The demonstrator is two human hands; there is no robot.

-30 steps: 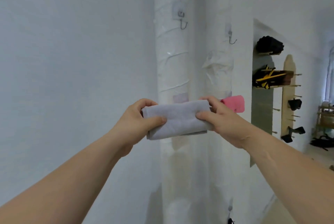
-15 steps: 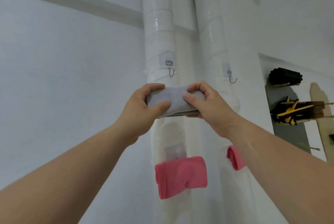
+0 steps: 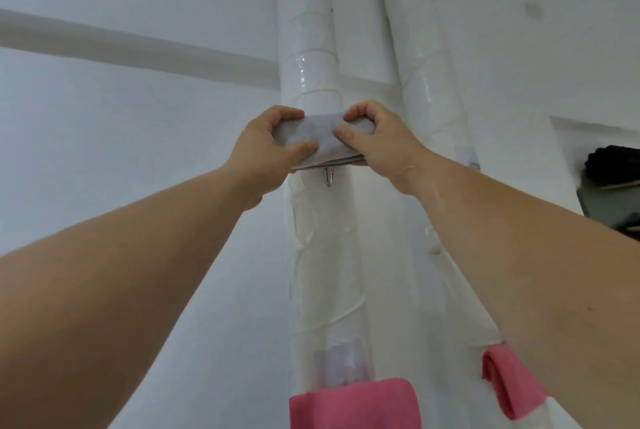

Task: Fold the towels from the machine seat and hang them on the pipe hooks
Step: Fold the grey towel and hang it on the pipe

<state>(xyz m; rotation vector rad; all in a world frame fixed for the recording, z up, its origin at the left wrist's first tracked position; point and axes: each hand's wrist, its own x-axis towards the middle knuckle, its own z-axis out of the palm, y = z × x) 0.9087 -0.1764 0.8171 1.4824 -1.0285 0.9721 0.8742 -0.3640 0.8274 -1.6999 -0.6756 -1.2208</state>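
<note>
The folded grey towel (image 3: 322, 139) is held high in front of the left pipe (image 3: 310, 58), against or almost against its white wrapping; I cannot tell if it really touches. It is folded into a small thick packet, and the layered edges show at its underside. Its lower edge is just above the metal hook (image 3: 329, 176), which sticks out from the pipe directly under the middle of the towel, so the towel is not yet on the hook. I judge that it is held at this height in order to bring it down over the tip of the hook, and that it is held flat and tight so that the fold does not open on the way. The left hand (image 3: 272, 148) grips the left end, with the thumb on the front face and the fingers curled over the top edge; the right hand (image 3: 379, 143) grips the right end in the same way. The towel therefore lies between the two hands, and the thumbs are close together on its front, so only a narrow middle part is free. Lower down, a pink towel (image 3: 353, 404) hangs on the same pipe and a second pink towel (image 3: 512, 388) on the right pipe (image 3: 424, 92), which suggests that part of the work is done.
</note>
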